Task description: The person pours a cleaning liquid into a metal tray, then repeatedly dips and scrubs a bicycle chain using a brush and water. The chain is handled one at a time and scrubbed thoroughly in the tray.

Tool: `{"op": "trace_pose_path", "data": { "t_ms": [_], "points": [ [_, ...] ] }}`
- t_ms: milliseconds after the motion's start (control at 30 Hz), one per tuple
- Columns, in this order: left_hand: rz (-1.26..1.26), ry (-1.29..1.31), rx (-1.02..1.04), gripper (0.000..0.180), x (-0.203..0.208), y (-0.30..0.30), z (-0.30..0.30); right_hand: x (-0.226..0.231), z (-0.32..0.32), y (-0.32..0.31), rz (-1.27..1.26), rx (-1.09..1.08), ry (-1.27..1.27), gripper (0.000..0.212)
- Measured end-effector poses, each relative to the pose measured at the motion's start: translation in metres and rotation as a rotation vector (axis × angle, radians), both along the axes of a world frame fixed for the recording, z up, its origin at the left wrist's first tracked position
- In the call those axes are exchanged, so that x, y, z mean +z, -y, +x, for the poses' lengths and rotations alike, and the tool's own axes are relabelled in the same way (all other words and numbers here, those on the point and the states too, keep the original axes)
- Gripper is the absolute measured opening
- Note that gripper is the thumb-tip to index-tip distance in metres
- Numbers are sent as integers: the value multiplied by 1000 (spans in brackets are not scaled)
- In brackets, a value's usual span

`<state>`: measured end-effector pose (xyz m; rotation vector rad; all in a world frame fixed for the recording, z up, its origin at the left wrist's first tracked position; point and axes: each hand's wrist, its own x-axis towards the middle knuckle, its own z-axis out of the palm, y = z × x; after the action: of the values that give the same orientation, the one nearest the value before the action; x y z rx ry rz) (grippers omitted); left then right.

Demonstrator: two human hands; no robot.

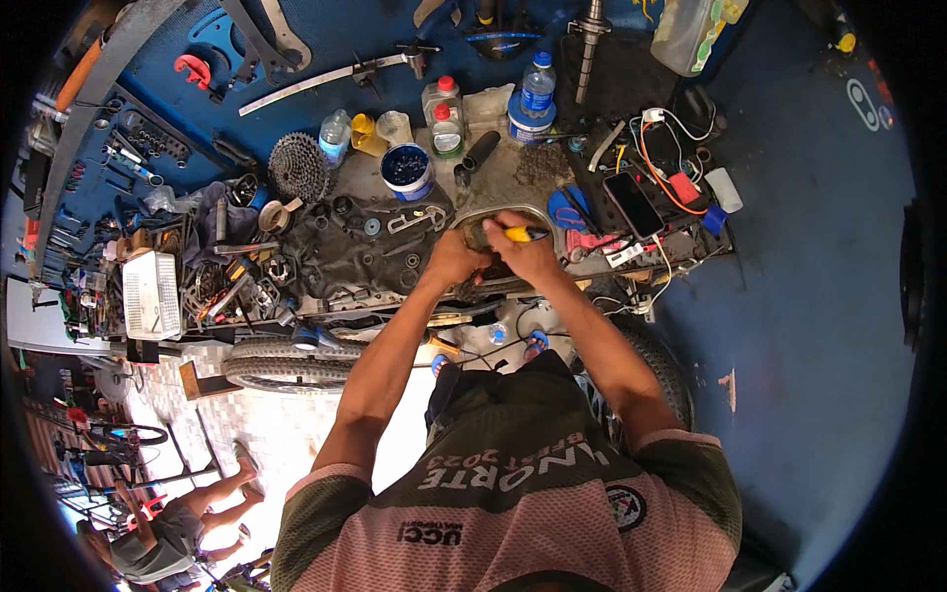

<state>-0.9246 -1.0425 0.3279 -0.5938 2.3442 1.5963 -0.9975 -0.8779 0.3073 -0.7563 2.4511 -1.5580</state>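
Note:
Both of my hands are together over a metal tray [548, 229] at the front of the workbench. My right hand [528, 259] is closed around a tool with a yellow and black handle [523, 234]; its working end is hidden. Close against it, my left hand [456, 259] has its fingers curled round a small dark part that I cannot make out. Behind the hands stands an open white and blue tub [407, 176] of dark blue stuff. A black cylindrical grip [481, 150] lies on the bench near it.
Bottles [447, 128], a bike cassette [299, 166] and loose parts crowd the bench's back and left. A phone [633, 205] with cables lies at right. Bicycle tyres [291, 365] sit below the bench. Another person [173, 533] is at the lower left.

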Motion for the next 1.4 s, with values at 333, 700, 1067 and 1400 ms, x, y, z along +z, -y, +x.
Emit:
{"op": "trace_pose_path", "data": {
  "t_ms": [333, 700, 1067, 1400],
  "points": [
    [-61, -97, 35, 27, -13, 5, 3, -2, -15, -12, 33, -171, -81, 32],
    [-128, -62, 17, 30, 8, 3, -6, -12, -12, -19, -146, -174, 256, 34],
    [-65, -6, 62, 34, -12, 31, -12, -30, -24, -49, 372, -139, -238, 37],
    [133, -12, 2, 26, -30, 3, -13, -43, -17, -16, -57, -157, 142, 31]
  ]
}}
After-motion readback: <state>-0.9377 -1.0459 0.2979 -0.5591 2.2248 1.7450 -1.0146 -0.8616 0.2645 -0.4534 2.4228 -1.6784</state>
